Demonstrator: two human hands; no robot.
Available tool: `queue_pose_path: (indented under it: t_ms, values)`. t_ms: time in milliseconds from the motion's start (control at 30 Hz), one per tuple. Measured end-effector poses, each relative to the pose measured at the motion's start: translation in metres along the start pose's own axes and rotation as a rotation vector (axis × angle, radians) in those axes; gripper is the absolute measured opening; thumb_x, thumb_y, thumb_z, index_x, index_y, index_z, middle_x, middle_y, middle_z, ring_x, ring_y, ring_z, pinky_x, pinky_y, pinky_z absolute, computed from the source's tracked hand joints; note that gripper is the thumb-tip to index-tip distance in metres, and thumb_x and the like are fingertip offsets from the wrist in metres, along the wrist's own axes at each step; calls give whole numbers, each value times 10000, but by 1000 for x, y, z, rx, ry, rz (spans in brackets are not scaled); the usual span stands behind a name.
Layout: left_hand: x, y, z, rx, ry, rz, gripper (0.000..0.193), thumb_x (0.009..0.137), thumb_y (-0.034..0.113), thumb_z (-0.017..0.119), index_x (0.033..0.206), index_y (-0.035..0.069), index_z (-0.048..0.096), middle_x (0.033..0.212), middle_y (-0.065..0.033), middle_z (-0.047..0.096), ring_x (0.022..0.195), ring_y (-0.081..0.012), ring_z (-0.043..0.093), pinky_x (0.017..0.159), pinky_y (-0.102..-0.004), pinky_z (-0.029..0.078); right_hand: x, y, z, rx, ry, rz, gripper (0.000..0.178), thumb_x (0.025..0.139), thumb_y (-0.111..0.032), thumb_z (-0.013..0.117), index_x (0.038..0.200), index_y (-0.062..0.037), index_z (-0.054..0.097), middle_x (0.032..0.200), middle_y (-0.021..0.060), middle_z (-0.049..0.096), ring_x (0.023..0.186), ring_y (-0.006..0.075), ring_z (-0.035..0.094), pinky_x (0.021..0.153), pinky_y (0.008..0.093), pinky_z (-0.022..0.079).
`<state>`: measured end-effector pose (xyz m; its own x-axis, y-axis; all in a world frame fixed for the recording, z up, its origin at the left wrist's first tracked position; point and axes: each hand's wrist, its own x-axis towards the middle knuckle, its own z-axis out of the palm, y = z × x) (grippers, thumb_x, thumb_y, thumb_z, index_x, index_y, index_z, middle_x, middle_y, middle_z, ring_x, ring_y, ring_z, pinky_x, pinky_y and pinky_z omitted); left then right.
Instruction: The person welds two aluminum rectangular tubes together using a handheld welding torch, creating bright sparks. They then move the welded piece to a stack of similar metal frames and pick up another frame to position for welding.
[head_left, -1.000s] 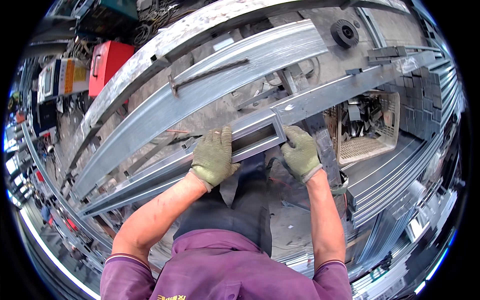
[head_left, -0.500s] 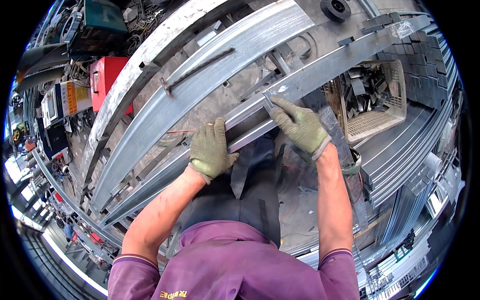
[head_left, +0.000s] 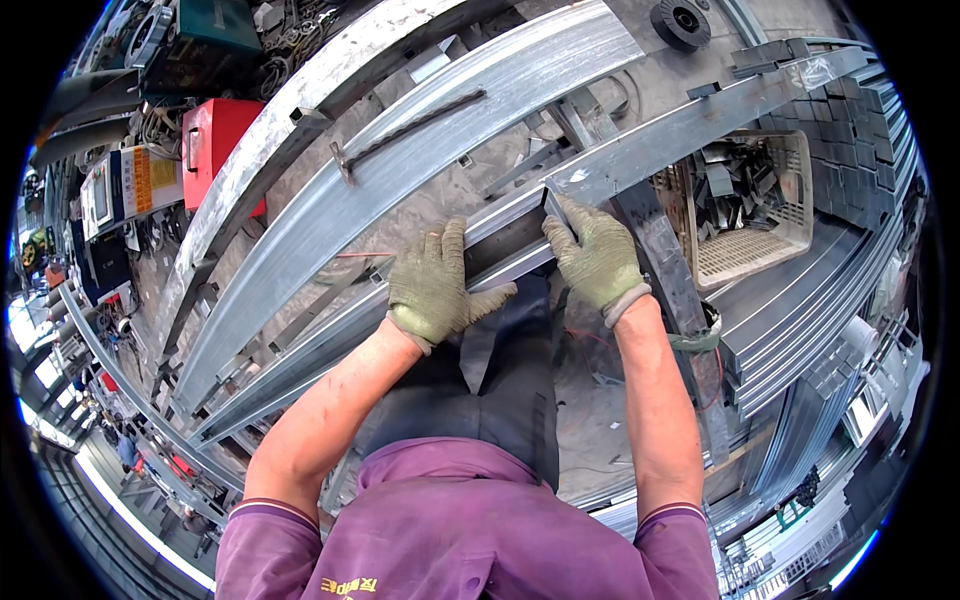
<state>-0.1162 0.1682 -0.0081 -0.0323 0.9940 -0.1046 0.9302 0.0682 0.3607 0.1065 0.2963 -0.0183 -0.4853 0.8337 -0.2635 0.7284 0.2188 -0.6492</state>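
A long steel channel (head_left: pixel 505 240) lies slantwise in front of me, its hollow side facing up. My left hand (head_left: pixel 432 285), in a green-grey work glove, rests on it with the fingers laid over the near stretch and the thumb held apart. At the channel's right end, my gloved right hand (head_left: pixel 600 260) grips a small flat metal plate (head_left: pixel 556 210) between thumb and fingers. The plate stands across the channel end, against a wider steel bar (head_left: pixel 650 150). The right fingertips are partly hidden.
Across a broad curved steel beam (head_left: pixel 400 170) lies a hammer with a twisted rod handle (head_left: pixel 420 123). A beige plastic crate (head_left: pixel 745 265) of metal offcuts stands at the right, near stacked steel profiles (head_left: pixel 790 300). A red box (head_left: pixel 220 150) is at the left; a black spool (head_left: pixel 682 22) lies far off.
My left hand has slid right along the channel, its thumb stretching out further. My right hand has shifted slightly, and the plate at the channel end now stands more upright.
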Motion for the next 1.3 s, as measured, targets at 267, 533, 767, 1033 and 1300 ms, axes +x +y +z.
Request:
queue_pose_path:
  t_ms: [267, 533, 767, 1033, 1300]
  values:
    - [0, 3, 3, -14, -45, 0, 1078, 800, 663, 851, 1493, -71, 475, 1298, -260, 638, 1120, -436, 668, 927, -540, 563, 4, -3, -4, 13, -8, -24, 442, 1046, -328, 660, 1346, -11, 732, 1243, 246, 761, 1151, 443, 718, 1008, 520, 563]
    - [5, 4, 3, -34, -28, 5, 1069, 816, 705, 831, 1481, -62, 495, 1294, -272, 649, 1122, -451, 678, 927, -550, 574, 5, -3, -12, 3, -71, -33, 455, 1059, -340, 651, 1358, -5, 723, 1240, 267, 754, 1173, 457, 705, 1033, 521, 548]
    - [11, 6, -4, -140, -92, -90, 831, 960, 612, 741, 1439, -36, 540, 1217, -263, 667, 1081, -464, 696, 896, -555, 574, 4, 11, -10, 59, -103, -55, 498, 1075, -366, 633, 1401, 5, 698, 1287, 275, 737, 1212, 467, 686, 1064, 525, 531]
    - [29, 7, 0, -156, -209, -149, 380, 1010, 245, 635, 1312, 16, 605, 1152, -260, 711, 1075, -468, 697, 910, -576, 556, 11, 4, -18, 33, -168, -39, 496, 1061, -336, 646, 1398, 23, 702, 1322, 286, 725, 1251, 445, 688, 1092, 482, 535]
    - [51, -1, -4, -157, -424, -119, 280, 970, 153, 610, 1220, 25, 604, 1134, -267, 718, 1058, -479, 702, 926, -581, 547, 20, 6, -24, 28, -228, -64, 468, 1033, -303, 687, 1369, 21, 718, 1267, 295, 737, 1204, 458, 702, 1050, 484, 552]
